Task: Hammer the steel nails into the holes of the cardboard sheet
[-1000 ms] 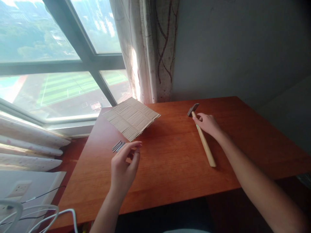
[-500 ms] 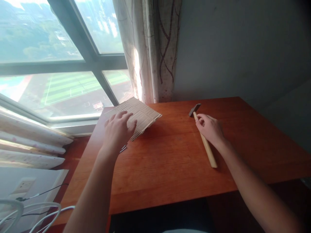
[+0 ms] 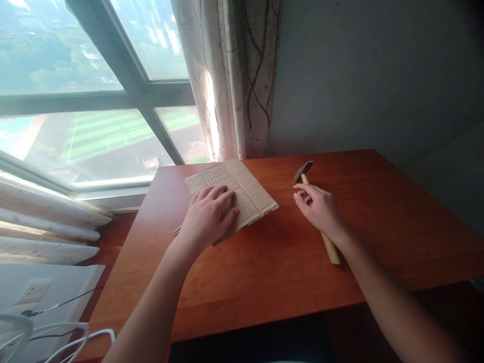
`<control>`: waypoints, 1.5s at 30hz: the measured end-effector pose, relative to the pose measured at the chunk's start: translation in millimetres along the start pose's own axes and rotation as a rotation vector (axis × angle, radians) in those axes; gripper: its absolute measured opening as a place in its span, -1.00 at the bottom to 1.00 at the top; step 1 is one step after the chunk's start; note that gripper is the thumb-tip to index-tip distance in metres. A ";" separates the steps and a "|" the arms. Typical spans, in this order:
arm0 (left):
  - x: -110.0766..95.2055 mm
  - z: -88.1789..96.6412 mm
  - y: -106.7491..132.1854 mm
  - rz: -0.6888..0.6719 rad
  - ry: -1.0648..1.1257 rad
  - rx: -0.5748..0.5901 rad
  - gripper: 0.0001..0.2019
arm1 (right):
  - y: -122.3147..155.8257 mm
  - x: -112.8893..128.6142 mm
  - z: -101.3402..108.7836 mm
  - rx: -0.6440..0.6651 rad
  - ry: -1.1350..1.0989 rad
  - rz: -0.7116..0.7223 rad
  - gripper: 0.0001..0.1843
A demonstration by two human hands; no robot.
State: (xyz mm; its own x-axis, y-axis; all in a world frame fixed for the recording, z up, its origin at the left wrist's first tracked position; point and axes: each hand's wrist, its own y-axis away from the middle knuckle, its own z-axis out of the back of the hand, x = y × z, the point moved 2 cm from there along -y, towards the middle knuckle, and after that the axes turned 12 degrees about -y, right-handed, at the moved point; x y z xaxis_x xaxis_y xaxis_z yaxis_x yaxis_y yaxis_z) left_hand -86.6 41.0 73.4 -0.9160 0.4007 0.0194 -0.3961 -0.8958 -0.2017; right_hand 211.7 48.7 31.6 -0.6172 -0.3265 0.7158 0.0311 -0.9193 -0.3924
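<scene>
Cardboard sheet [image 3: 245, 189] centre frame, flat on wooden table [image 3: 272, 267] | left hand [image 3: 209, 217] open, palm and spread fingers pressing its near-left part | right hand [image 3: 319, 206] loosely curled over hammer [image 3: 303, 171] handle, not clasping it

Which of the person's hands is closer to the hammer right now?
Right. The right hand lies over the hammer, just below its head; the left hand rests flat on the cardboard sheet, apart from it.

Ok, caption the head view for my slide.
Left hand flat on a corrugated cardboard sheet, right hand over a wooden-handled hammer, on a reddish wooden table by a window.
</scene>
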 end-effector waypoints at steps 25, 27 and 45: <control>-61.7 6.3 37.7 -0.160 0.156 -0.010 -0.65 | 25.3 75.2 -29.1 0.354 0.106 0.304 -0.64; -62.1 6.5 36.9 -0.158 0.152 -0.005 -0.66 | 25.5 75.2 -29.5 0.352 0.101 0.299 -0.63; -9.6 -4.1 61.4 0.327 0.313 -0.215 -0.65 | 23.1 35.1 -16.7 0.054 -0.160 -0.040 -0.59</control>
State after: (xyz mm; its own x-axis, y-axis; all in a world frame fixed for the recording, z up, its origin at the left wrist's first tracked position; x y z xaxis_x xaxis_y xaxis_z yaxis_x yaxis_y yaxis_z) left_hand -101.9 -17.1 56.8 -0.9140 0.1740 -0.3665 -0.0397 -0.9374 -0.3460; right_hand 177.6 19.7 38.0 -0.4862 -0.3161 0.8146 0.0541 -0.9414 -0.3330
